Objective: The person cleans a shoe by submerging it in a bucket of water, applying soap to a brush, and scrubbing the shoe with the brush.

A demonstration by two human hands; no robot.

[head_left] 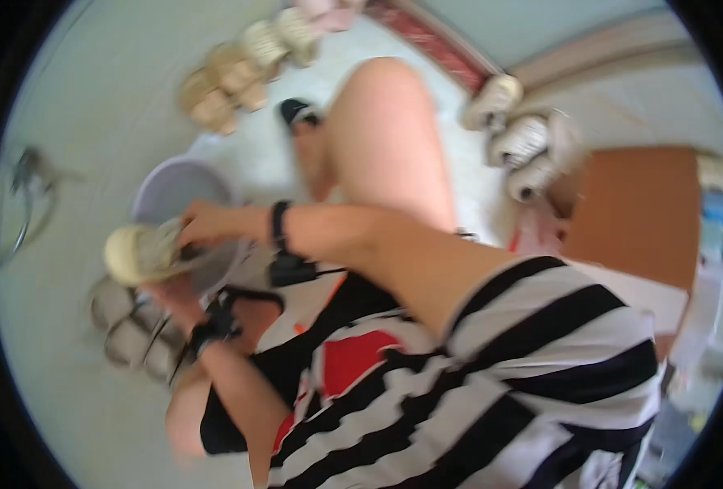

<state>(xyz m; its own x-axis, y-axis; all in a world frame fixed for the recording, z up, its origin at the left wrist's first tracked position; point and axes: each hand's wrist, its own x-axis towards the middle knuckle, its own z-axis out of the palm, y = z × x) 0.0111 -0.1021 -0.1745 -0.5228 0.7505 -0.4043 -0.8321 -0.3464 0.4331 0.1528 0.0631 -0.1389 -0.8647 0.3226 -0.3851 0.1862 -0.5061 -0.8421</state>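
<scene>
A pale cream sneaker (127, 255) is held up in front of me, toe pointing left, over the near rim of a light purple basin (151, 178). My left hand (176, 295) is closed around its underside. On its upper, near the opening, my right hand (204, 224) is closed with bent fingers; blur hides whether they grip only the shoe or also something small. Black bands circle both wrists. Just below the sneaker, a pair of grey-beige sandals (129, 338) lies on the floor.
Several beige and white shoes (239, 69) line the wall at the top. More sneakers (523, 143) stand by the doorway, beside a brown cardboard box (634, 216). A hose-like fixture (27, 183) is at far left. My bare knee (386, 114) rises in the middle.
</scene>
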